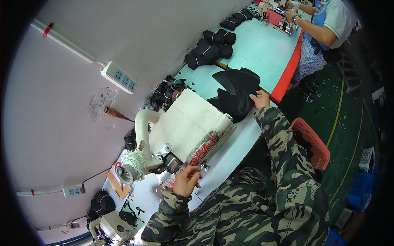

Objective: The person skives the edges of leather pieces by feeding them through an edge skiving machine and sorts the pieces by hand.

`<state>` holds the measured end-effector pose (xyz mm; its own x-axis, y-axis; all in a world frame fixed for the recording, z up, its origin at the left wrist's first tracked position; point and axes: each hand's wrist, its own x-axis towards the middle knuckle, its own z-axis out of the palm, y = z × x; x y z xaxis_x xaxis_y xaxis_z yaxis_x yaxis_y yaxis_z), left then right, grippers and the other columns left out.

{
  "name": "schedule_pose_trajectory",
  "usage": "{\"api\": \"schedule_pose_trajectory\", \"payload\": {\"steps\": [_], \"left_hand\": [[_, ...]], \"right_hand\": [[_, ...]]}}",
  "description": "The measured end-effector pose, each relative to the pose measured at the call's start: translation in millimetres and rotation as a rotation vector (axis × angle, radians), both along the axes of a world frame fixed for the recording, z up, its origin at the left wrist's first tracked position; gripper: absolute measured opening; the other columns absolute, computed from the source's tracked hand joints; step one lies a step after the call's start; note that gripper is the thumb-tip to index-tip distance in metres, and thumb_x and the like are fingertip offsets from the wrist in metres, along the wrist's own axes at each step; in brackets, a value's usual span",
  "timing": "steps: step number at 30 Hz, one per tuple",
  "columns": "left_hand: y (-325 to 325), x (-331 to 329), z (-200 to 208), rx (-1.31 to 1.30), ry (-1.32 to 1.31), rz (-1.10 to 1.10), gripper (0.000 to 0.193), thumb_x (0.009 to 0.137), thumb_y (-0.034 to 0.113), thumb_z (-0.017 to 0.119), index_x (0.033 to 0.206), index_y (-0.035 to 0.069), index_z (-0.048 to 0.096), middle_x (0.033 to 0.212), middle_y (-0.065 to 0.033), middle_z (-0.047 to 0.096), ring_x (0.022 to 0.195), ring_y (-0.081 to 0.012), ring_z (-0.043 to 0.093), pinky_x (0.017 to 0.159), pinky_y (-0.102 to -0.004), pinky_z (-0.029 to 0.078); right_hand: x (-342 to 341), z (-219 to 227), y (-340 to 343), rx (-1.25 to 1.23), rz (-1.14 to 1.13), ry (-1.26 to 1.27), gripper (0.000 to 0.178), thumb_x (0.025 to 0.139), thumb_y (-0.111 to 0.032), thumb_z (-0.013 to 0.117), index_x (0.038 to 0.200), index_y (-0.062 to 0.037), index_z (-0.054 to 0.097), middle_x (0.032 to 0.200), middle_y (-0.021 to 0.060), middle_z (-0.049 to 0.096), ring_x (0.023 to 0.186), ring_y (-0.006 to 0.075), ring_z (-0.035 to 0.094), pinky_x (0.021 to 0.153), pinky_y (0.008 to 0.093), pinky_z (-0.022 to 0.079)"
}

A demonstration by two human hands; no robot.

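Observation:
A cream sewing machine (186, 115) stands on the pale worktable, with red floral padding (204, 148) along its near side. My left hand (186, 181) is beside the machine's needle end, its fingers curled in; whatever may be between them is hidden. Farther right, my right hand (260, 99) pinches the near edge of a stack of dark cut fabric pieces (238, 92). That stack lies on the table beyond the machine's right end, with several layers fanned out. A cone of pale green thread (135, 162) sits at the machine's left end.
Tied black fabric bundles (203, 53) line the wall. An orange-handled tool (113, 112) stands near the machine. A coral basket (312, 143) is on the floor at right. Another person (326, 28) works at a machine, far right. A second machine (115, 227) stands lower left.

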<state>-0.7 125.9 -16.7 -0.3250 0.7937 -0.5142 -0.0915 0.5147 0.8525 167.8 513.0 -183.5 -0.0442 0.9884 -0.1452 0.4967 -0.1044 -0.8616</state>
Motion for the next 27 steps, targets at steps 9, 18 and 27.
{"api": "schedule_pose_trajectory", "payload": {"steps": [9, 18, 27], "left_hand": [[-19, 3, -12, -0.061, -0.012, -0.002, 0.020, 0.085, 0.008, 0.052, 0.102, -0.003, 0.054, 0.080, -0.0081, 0.062, 0.055, -0.0112, 0.058, 0.043, -0.0200, 0.040], [-22, 10, -9, -0.090, -0.019, -0.037, 0.020, 0.085, 0.008, 0.053, 0.102, -0.002, 0.054, 0.080, -0.0071, 0.062, 0.056, -0.0106, 0.059, 0.045, -0.0198, 0.039], [-31, 19, -24, -0.114, -0.074, -0.033, 0.019, 0.085, 0.009, 0.053, 0.100, -0.001, 0.055, 0.080, -0.0068, 0.062, 0.057, -0.0107, 0.059, 0.045, -0.0200, 0.040]], "right_hand": [[10, 82, -77, 0.591, 0.890, -0.675, 0.033, 0.067, -0.023, 0.067, 0.096, -0.0070, 0.063, 0.109, 0.0084, 0.056, 0.109, 0.0265, 0.047, 0.094, 0.0508, 0.029], [-17, 65, -61, 0.630, 0.864, -0.495, 0.025, 0.076, -0.018, 0.061, 0.099, -0.0102, 0.061, 0.101, 0.0037, 0.060, 0.104, 0.0217, 0.052, 0.091, 0.0492, 0.032], [-33, 77, -63, 0.466, 1.154, -0.796, 0.082, 0.059, -0.027, 0.076, 0.127, -0.0019, 0.037, 0.108, 0.0121, 0.055, 0.112, 0.0239, 0.048, 0.099, 0.0514, 0.027]]}}
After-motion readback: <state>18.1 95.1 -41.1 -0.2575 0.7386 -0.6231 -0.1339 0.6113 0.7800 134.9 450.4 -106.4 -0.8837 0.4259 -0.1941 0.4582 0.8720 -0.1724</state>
